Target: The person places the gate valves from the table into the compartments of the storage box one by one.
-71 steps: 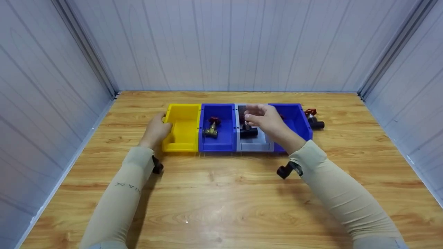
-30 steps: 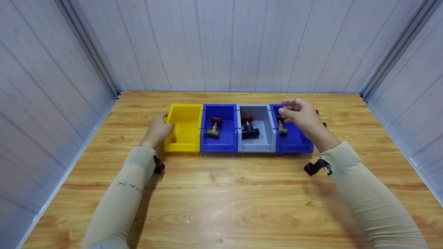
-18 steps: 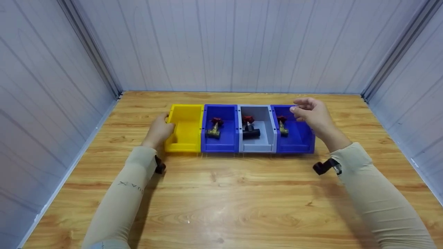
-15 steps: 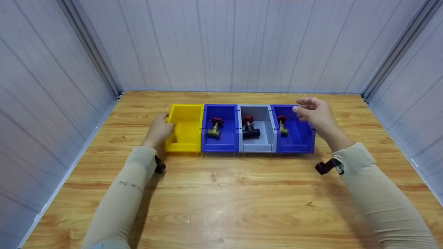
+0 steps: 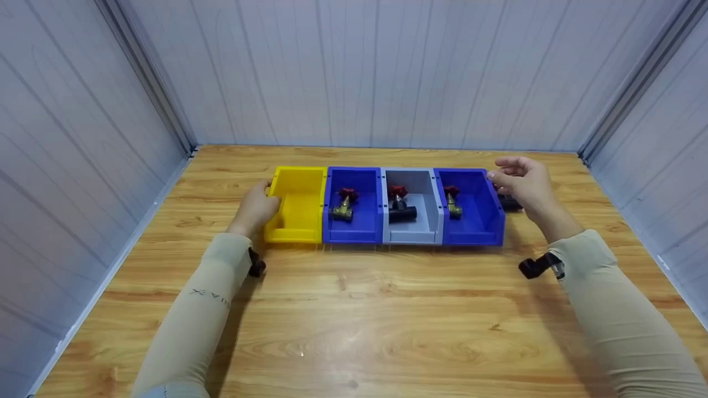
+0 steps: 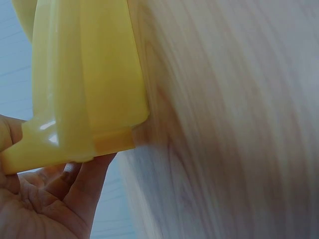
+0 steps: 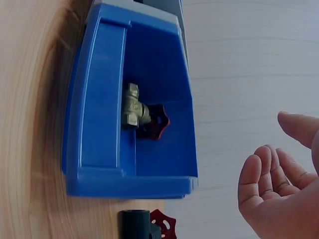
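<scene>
My left hand (image 5: 253, 209) grips the left wall of the yellow storage bin (image 5: 296, 236), thumb over the rim and fingers outside; the left wrist view shows the yellow wall between thumb and fingers. At the right end of the row, my right hand (image 5: 528, 185) hovers with relaxed fingers and nothing in them. It partly hides a black valve (image 5: 510, 203) beside the right blue bin (image 5: 473, 237). In the right wrist view this valve shows a black body (image 7: 133, 223) and a red handwheel (image 7: 167, 224). A brass valve (image 7: 132, 107) lies in the right blue bin.
Between the end bins stand a left blue bin (image 5: 352, 236) with a brass valve (image 5: 343, 210) and a grey bin (image 5: 412, 237) with a black valve (image 5: 402, 213). The bins adjoin on a wooden table (image 5: 354, 309), walled at the back and sides.
My right hand has moved rightward from over the grey bin, past the right blue bin, to above the black valve outside it. My left hand has kept its grip on the yellow bin.
</scene>
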Demonstrator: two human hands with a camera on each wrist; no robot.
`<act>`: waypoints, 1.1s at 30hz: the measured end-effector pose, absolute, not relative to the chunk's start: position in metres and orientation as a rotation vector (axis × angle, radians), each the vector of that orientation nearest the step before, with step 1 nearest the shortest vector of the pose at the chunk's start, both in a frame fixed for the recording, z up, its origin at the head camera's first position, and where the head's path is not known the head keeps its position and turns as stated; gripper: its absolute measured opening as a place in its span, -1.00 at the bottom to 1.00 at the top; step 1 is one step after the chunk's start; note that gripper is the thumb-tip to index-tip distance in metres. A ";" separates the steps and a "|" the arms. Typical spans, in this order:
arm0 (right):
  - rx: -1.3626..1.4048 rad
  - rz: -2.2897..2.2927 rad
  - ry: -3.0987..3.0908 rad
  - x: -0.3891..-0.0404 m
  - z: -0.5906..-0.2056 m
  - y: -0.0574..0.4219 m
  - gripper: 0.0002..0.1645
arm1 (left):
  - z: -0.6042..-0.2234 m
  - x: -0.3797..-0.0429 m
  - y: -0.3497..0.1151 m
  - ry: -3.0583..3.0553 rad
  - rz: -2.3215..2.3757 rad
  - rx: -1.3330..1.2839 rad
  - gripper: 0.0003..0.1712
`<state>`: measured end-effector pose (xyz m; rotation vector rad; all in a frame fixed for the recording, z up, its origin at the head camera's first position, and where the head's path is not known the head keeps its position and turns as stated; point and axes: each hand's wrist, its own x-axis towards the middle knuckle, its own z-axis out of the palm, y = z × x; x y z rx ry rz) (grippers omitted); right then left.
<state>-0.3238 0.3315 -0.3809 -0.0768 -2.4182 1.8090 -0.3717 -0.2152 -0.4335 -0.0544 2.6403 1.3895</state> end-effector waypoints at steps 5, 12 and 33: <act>-0.095 1.752 -2.424 -0.324 -0.385 0.340 -0.76 | -0.433 -0.371 -0.215 2.631 1.398 -0.049 -0.27; -0.114 1.629 -2.489 -0.321 -0.387 0.347 -0.72 | -0.435 -0.369 -0.214 2.609 1.435 -0.050 -0.28; -0.169 1.295 -2.732 -0.339 -0.391 0.371 -0.24 | -0.434 -0.370 -0.213 2.644 1.411 -0.055 -0.26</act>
